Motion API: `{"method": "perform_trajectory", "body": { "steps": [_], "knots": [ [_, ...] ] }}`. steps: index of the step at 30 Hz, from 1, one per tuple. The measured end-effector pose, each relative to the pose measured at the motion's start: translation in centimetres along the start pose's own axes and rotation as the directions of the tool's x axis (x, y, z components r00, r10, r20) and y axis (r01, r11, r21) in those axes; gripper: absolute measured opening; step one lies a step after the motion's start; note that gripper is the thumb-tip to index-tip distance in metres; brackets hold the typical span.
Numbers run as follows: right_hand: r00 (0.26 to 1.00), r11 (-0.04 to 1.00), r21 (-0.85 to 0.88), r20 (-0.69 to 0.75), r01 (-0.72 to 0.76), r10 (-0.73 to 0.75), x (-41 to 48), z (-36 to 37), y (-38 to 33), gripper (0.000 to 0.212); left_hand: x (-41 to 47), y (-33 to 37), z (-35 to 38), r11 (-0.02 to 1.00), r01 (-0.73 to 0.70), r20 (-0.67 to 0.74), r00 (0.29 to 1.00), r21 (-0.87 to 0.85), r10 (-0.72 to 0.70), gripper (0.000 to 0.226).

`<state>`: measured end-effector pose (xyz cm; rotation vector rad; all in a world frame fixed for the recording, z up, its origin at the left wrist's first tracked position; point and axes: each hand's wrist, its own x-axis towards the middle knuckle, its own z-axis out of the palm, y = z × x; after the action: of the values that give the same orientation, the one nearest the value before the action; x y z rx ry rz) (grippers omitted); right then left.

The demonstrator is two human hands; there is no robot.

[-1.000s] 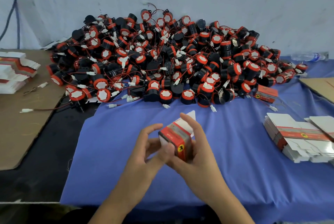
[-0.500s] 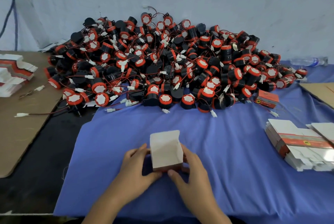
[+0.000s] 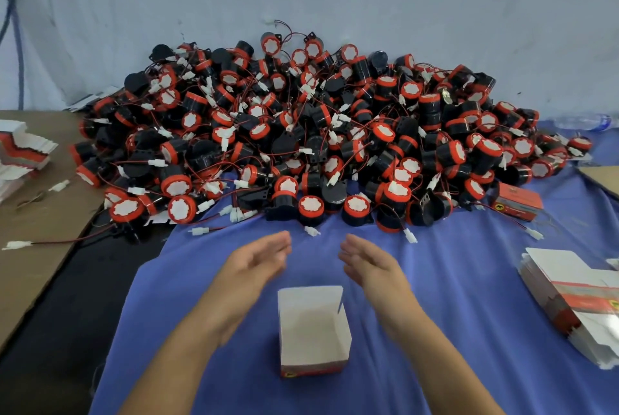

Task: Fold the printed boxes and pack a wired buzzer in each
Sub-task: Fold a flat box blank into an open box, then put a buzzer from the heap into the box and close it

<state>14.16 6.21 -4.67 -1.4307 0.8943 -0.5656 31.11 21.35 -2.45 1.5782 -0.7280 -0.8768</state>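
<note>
A folded printed box [image 3: 313, 331] stands open-topped on the blue cloth [image 3: 452, 297], white inside with a red band at its base. My left hand [image 3: 258, 264] and my right hand [image 3: 368, 264] are both past the box, fingers straight, holding nothing, stretched toward the heap. The big heap of black-and-red wired buzzers [image 3: 318, 133] fills the back of the table; its nearest buzzers [image 3: 311, 208] lie just beyond my fingertips.
A stack of flat printed box blanks [image 3: 576, 300] lies at the right. More flat blanks [image 3: 23, 150] sit on brown cardboard [image 3: 33, 234] at the left. A closed red box [image 3: 517, 200] rests by the heap's right edge. A plastic bottle [image 3: 582, 121] lies far right.
The box went from being folded in both hands to standing on the cloth. Both hands let go of it and moved forward toward the buzzer heap.
</note>
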Motion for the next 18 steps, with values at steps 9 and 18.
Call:
{"method": "perform_trajectory", "body": {
  "steps": [9,18],
  "knots": [
    [0.967,0.911,-0.369,-0.102,0.182,-0.235,10.3,6.1,0.8,0.052,12.3,-0.3,5.2,0.974,-0.107,-0.180,0.973,0.201,0.144,0.057],
    [0.869,0.907,-0.188,-0.266,0.378,-0.417,8.9,5.7,0.8,0.055,12.3,-0.8,6.1,0.934,-0.200,-0.312,0.904,0.297,0.293,0.070]
  ]
}}
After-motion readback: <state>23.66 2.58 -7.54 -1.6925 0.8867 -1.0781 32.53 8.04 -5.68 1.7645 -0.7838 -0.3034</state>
